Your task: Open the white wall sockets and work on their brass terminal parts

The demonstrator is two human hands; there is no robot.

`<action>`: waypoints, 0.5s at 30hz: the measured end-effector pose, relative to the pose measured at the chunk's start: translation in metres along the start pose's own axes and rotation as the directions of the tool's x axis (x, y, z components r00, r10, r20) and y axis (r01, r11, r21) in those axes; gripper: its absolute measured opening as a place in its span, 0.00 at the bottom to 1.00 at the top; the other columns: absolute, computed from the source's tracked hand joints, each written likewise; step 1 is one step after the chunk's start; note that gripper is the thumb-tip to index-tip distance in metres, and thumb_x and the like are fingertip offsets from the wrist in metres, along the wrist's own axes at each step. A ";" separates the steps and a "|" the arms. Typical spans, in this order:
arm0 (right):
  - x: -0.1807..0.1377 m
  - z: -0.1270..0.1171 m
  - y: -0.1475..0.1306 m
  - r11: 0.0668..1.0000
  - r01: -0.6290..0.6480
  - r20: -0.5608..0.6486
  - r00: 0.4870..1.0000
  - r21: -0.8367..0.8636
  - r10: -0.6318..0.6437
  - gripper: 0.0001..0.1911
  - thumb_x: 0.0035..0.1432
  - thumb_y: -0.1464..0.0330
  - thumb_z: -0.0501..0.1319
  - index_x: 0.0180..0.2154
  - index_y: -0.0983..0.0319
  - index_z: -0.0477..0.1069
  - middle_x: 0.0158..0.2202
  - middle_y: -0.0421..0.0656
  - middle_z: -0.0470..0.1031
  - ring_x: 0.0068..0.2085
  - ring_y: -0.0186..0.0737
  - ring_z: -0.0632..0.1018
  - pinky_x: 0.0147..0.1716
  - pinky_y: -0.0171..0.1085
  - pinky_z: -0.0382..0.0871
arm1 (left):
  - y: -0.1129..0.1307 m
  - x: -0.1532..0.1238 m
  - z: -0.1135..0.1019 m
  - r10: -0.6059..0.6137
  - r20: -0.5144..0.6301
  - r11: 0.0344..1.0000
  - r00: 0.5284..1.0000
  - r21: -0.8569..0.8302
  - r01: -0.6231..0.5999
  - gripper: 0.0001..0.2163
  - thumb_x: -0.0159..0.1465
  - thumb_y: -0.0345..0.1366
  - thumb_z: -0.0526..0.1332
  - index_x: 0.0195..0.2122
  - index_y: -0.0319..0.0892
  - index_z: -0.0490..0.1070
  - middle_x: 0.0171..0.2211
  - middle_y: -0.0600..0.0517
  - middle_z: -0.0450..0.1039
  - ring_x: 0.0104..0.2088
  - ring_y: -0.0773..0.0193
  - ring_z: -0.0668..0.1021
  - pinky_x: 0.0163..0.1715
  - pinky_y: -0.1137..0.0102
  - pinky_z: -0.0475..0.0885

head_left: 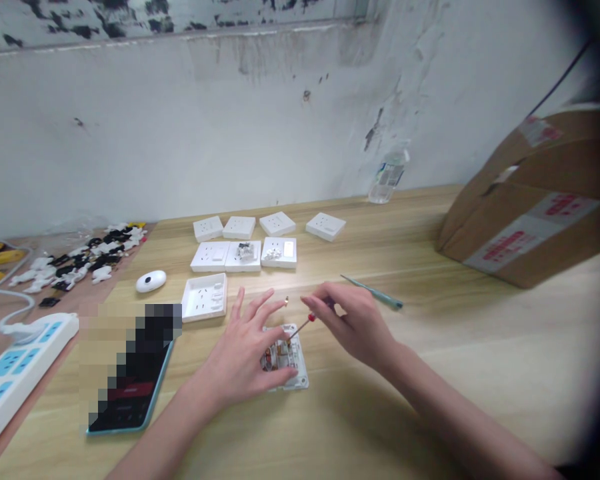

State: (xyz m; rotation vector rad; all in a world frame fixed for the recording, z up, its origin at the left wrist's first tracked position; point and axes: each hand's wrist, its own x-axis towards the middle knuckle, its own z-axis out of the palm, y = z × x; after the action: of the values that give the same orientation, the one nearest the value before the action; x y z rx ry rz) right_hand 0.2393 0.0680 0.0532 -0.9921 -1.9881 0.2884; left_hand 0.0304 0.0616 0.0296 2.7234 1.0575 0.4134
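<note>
A white wall-socket base (300, 363) with metal parts inside lies on the table in front of me. My left hand (245, 353) holds it, thumb at the near side and index finger at the far side; the other fingers are spread above the table. Closed around a screwdriver (306, 325) is my right hand (355, 323). The screwdriver slants down with its tip at the base's inner parts; most of its handle is hidden in the fingers. Just beyond the base is a small brass-coloured piece (287, 301). A white socket cover (205, 298) lies open side up to the left.
Several white sockets (277, 223) stand in rows at the back. A green pen-like tool (375, 292) lies right, a phone (140, 380), white oval device (151, 281) and power strip (25, 373) left. Loose parts (90, 257), a bottle (389, 177) and a carton (525, 207) are farther out.
</note>
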 end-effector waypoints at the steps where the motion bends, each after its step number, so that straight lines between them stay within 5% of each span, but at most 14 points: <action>1: 0.003 -0.001 -0.004 0.997 0.064 0.060 0.996 -0.051 -0.060 0.14 0.64 0.68 0.53 0.25 0.63 0.66 0.21 0.38 0.69 0.22 0.30 0.66 0.24 0.32 0.58 | 0.000 0.000 0.000 0.002 0.000 1.000 1.000 -0.002 -0.002 0.15 0.57 0.49 0.62 0.42 0.48 0.71 0.60 0.50 0.58 0.64 0.48 0.52 0.62 0.44 0.32; 6: 0.023 -0.006 -0.022 0.959 0.261 0.408 0.892 -0.110 -0.196 0.10 0.61 0.73 0.48 0.34 0.64 0.67 0.31 0.43 0.70 0.29 0.34 0.68 0.27 0.34 0.57 | 0.001 -0.001 -0.001 -0.004 0.018 1.000 1.000 0.006 0.004 0.16 0.58 0.49 0.62 0.44 0.48 0.71 0.60 0.49 0.57 0.64 0.48 0.53 0.62 0.42 0.34; 10: 0.033 -0.007 -0.025 0.942 0.245 0.472 0.875 -0.231 -0.112 0.13 0.63 0.74 0.47 0.43 0.65 0.68 0.33 0.45 0.73 0.30 0.35 0.70 0.26 0.34 0.55 | 0.002 -0.001 -0.001 -0.023 0.010 1.000 1.000 -0.003 0.023 0.16 0.57 0.50 0.62 0.42 0.50 0.72 0.59 0.49 0.58 0.63 0.48 0.55 0.62 0.42 0.37; 15: 0.037 -0.009 -0.033 0.900 0.339 0.551 0.822 -0.274 -0.142 0.23 0.61 0.71 0.53 0.58 0.66 0.58 0.37 0.47 0.77 0.31 0.37 0.73 0.26 0.34 0.54 | 0.002 0.000 -0.002 -0.029 0.021 1.000 0.999 -0.009 0.029 0.17 0.58 0.49 0.62 0.47 0.52 0.70 0.60 0.50 0.58 0.63 0.49 0.55 0.61 0.42 0.40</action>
State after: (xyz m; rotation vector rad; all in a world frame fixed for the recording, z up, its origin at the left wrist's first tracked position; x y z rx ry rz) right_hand 0.2176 0.0716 0.0987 -0.9259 -2.7179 0.0393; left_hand 0.0311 0.0596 0.0316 2.6954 1.0856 0.3826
